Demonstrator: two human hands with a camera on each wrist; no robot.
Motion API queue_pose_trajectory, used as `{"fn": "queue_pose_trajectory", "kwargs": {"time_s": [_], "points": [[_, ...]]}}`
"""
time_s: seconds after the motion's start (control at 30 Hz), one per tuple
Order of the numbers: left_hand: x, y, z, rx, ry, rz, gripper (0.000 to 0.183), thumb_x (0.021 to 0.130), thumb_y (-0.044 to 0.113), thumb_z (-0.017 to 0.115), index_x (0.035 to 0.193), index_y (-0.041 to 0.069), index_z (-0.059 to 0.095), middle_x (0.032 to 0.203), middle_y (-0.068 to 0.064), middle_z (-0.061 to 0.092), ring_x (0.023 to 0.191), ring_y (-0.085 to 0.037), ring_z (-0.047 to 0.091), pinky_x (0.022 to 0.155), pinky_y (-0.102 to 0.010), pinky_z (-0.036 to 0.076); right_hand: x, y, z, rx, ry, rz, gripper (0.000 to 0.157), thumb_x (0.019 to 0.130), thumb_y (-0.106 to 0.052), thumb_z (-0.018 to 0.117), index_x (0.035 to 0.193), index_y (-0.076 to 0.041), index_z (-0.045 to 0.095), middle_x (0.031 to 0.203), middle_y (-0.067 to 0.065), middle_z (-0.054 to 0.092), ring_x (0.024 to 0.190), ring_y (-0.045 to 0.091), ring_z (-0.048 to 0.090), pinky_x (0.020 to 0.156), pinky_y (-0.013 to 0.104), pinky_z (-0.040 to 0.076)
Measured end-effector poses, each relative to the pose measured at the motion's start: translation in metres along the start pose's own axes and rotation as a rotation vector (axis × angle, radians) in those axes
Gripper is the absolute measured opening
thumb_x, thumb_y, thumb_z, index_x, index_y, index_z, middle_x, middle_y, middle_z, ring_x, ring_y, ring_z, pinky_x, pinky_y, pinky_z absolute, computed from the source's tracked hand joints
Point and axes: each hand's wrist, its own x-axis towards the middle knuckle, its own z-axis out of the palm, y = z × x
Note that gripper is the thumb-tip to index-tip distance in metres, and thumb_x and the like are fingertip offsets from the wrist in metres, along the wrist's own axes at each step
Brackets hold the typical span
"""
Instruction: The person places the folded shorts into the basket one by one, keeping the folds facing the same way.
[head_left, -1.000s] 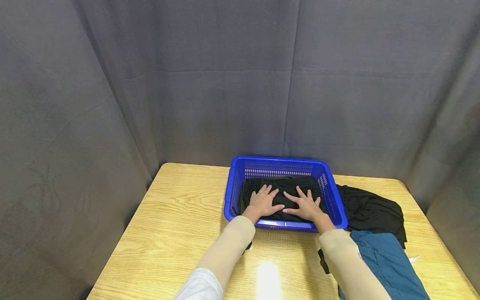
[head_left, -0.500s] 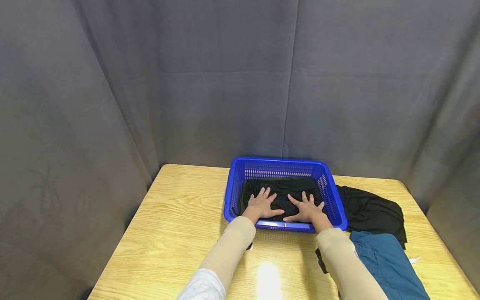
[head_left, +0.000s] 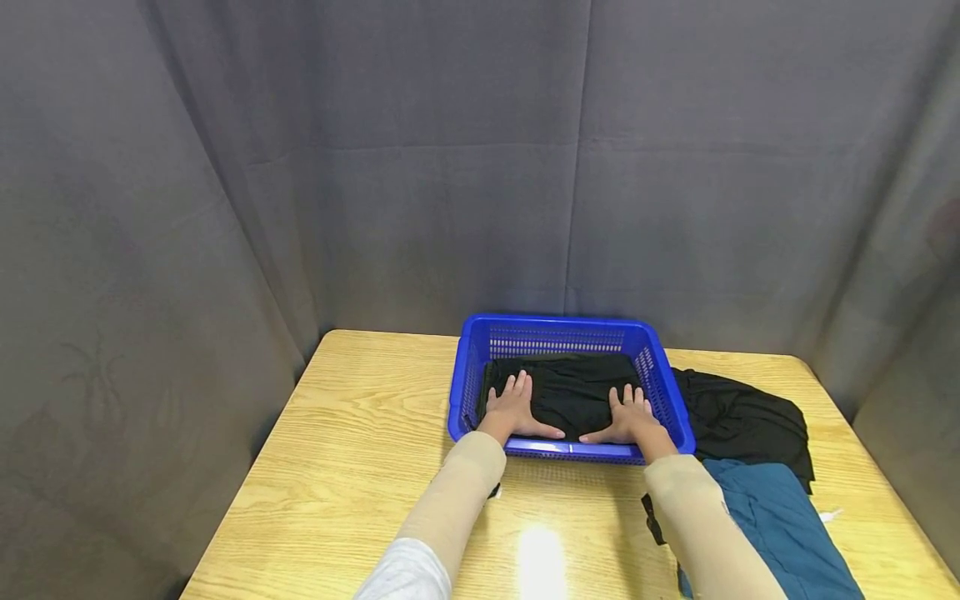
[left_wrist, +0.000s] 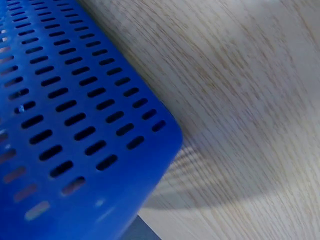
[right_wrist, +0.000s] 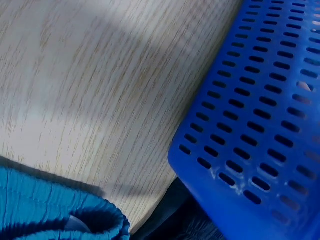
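Note:
A blue plastic basket (head_left: 555, 320) with slotted walls stands at the back of the wooden table, a folded black garment (head_left: 573, 387) lying inside it. My left hand (head_left: 517, 411) rests flat on the garment's left part, fingers straight and thumb stretched inward. On the right part lies my right hand (head_left: 628, 417), its fingers also extended and its thumb pointing toward the left one. Both wrists cross the basket's near rim. The left wrist view shows only the basket's outer wall (left_wrist: 75, 115) and tabletop; the right wrist view shows another stretch of outer wall (right_wrist: 250, 110).
Right of the basket lies a black garment (head_left: 742, 421). A teal garment (head_left: 783, 525) with a gathered waistband (right_wrist: 55, 205) is nearer the front, partly behind the right forearm. A small white item (head_left: 830, 516) sits beside it. Grey curtains (head_left: 450, 167) enclose the table (head_left: 360, 433).
My hands have slid apart over the black garment, the left toward the basket's left side and the right toward its right side. The basket and the garments outside it have stayed put.

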Motion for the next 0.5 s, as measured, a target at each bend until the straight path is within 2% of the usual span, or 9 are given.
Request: {"fn": "queue_pose_trajectory", "kwargs": {"time_s": [0.23, 0.5], "points": [[-0.0023, -0.0058, -0.0021, -0.067, -0.040, -0.033, 0.121, 0.064, 0.070, 0.064, 0.148, 0.008, 0.002, 0.154, -0.005, -0.003, 0.140, -0.020, -0.001, 0.110, -0.049, 0.010, -0.0006, 0.0021, -0.0018, 0.008, -0.014, 0.003, 0.117, 0.071, -0.055, 0.070, 0.138, 0.017, 0.008, 0.143, 0.038, -0.001, 0.132, 0.050, -0.002, 0.106, 0.057, 0.008], [-0.0048, -0.0077, -0.0041, -0.088, -0.056, -0.045, 0.122, 0.064, 0.070, 0.064, 0.148, 0.009, 0.001, 0.154, -0.004, -0.004, 0.140, -0.019, -0.002, 0.110, -0.050, 0.009, 0.0004, 0.0044, 0.0004, 0.054, 0.003, -0.006, 0.117, 0.071, -0.053, 0.071, 0.137, 0.019, 0.007, 0.143, 0.037, -0.001, 0.132, 0.049, -0.001, 0.107, 0.055, 0.007]]}}
